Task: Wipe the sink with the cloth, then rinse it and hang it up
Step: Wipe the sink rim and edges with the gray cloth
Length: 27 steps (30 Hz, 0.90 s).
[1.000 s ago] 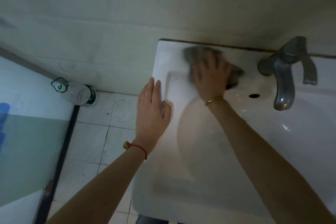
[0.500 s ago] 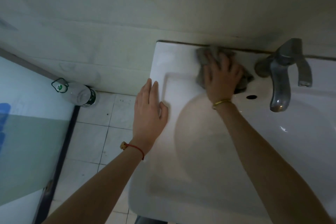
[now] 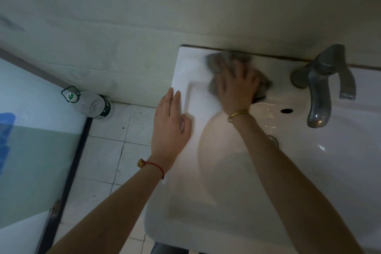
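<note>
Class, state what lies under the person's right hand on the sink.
Under the right hand lies a grey cloth, pressed on the sink ledge. The ledge beneath the cloth is hidden.

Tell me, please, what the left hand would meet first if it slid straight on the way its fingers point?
Probably the tiled wall. The left hand lies flat on the sink rim, fingers pointing along bare rim toward it; depth is unclear.
</note>
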Available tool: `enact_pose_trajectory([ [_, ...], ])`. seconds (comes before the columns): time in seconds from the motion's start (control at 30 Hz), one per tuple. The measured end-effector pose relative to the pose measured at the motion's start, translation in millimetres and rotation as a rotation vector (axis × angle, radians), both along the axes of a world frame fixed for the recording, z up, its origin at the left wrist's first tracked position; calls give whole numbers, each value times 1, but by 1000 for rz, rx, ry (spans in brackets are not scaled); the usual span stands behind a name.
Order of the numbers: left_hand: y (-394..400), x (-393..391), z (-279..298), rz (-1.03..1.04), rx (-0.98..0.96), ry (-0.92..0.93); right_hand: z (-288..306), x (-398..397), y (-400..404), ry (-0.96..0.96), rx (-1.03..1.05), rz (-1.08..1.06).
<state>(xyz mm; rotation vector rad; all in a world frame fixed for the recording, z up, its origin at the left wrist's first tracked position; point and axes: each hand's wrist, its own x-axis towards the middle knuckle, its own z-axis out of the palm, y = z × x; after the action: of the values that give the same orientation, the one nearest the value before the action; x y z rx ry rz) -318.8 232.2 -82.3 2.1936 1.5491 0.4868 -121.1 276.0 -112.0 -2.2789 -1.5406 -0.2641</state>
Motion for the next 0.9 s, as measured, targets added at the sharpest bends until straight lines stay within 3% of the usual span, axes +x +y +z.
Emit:
enact_pose_trajectory([
  [0.1, 1, -1, -1, 3, 5, 11, 4, -38, 19, -24, -68, 295],
  [0.2, 2, -3, -1, 0, 10, 10, -1, -4, 10, -113, -104, 396],
  [0.33, 1, -2, 1, -7, -8, -20, -7, 75, -32, -83, -70, 103],
  [0.43, 2, -1, 0, -5, -4, -28, -4, 44, -20, 48, 20, -264],
  [0.47, 1, -1, -1, -6, -3, -29, 0, 22, -9, 82, 36, -285],
  [0.57, 2, -2, -2, -4, -9, -15, 1, -35, 12, 31, -61, 126],
  [0.63, 3, -3, -2, -1, -13, -13, 2, -26, 14, -75, -143, 392],
  [0.7, 2, -4, -1, -1, -18, -17, 0, 9, 3, -195, -181, 466],
  [0.8, 2, -3, 0, -2, -23, -23, -5, 78, -35, -129, -59, 183],
  [0.9, 2, -2, 0, 0, -17, -33, -7, 77, -39, -47, 35, -190],
])
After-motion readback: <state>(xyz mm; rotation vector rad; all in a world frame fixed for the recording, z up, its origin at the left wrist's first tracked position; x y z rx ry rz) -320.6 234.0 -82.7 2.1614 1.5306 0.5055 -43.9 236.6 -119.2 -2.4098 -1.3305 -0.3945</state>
